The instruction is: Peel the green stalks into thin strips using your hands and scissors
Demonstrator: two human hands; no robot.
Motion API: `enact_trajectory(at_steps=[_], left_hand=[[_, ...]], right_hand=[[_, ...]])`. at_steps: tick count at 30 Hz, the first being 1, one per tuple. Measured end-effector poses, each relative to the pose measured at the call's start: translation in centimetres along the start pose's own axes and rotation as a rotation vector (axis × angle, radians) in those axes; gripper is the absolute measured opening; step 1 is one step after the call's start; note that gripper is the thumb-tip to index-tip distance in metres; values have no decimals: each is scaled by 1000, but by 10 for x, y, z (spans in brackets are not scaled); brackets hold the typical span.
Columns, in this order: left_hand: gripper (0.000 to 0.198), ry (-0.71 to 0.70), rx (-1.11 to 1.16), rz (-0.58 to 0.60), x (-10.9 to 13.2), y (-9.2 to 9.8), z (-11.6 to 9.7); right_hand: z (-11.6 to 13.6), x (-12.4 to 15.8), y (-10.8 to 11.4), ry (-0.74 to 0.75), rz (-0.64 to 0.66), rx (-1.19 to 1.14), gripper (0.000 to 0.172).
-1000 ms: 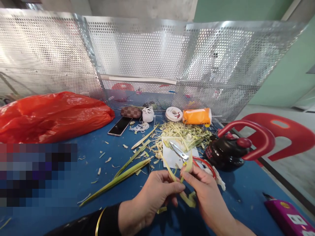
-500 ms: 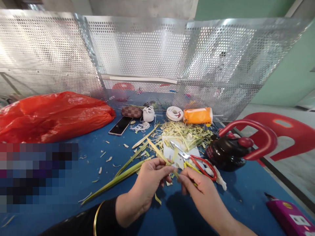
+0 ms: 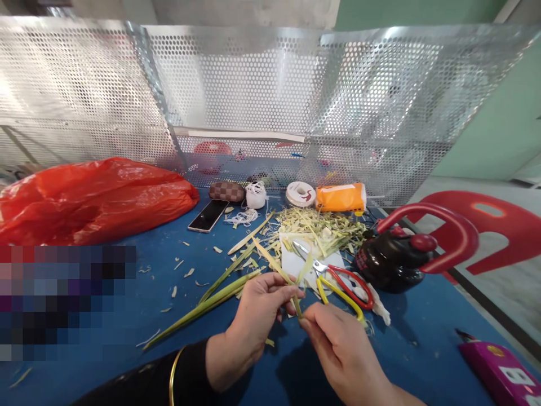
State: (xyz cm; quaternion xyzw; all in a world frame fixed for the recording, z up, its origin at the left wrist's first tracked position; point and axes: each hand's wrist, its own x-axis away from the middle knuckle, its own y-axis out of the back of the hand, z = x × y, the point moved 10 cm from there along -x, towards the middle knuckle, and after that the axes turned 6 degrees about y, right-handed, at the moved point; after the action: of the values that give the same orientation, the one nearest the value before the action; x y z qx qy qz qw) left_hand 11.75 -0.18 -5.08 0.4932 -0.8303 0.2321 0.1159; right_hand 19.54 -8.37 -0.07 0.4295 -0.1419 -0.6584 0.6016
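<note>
Left hand [image 3: 251, 318]: closed, pinching pale yellow-green, flat leaf strip [image 3: 271, 259]. Right hand [image 3: 344, 347]: fingertips closed on strip's lower end. Strip position: above blue tabletop [image 3: 431, 316], near steel-bladed, red-and-yellow-handled scissors [image 3: 318, 266].

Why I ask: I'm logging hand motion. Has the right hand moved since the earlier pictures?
Yes. The right hand has shifted down and slightly left in the picture, judged against the scissors, whose yellow handle shows more fully now.
</note>
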Motion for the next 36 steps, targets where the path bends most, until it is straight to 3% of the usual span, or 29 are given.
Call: enact_trajectory(at_steps=[4,9,15,24,29,33,36], left_hand=[[26,42,3,117,0,-8,-3],[24,137,-12,242,9,-20,3],[29,177,-145,235,12,-21,18],[22,210,-164,201,8,-20,25],[18,142,-196,146,7,-16,16],[20,127,-208,89,6,-9,9],[20,105,-235,119,6,-13,10]], right_hand=[[-24,-3,1,-217,-21,-259,27],[-64,4,-1,-597,-246,-837,28],[-69,10,-15,-677,-304,-1082,26],[-74,12,-9,-623,-373,-991,25],[-81,9,-6,-654,-335,-921,32],[-89,14,45,-589,-557,-571,35],[-67,9,76,-372,-605,-222,23]])
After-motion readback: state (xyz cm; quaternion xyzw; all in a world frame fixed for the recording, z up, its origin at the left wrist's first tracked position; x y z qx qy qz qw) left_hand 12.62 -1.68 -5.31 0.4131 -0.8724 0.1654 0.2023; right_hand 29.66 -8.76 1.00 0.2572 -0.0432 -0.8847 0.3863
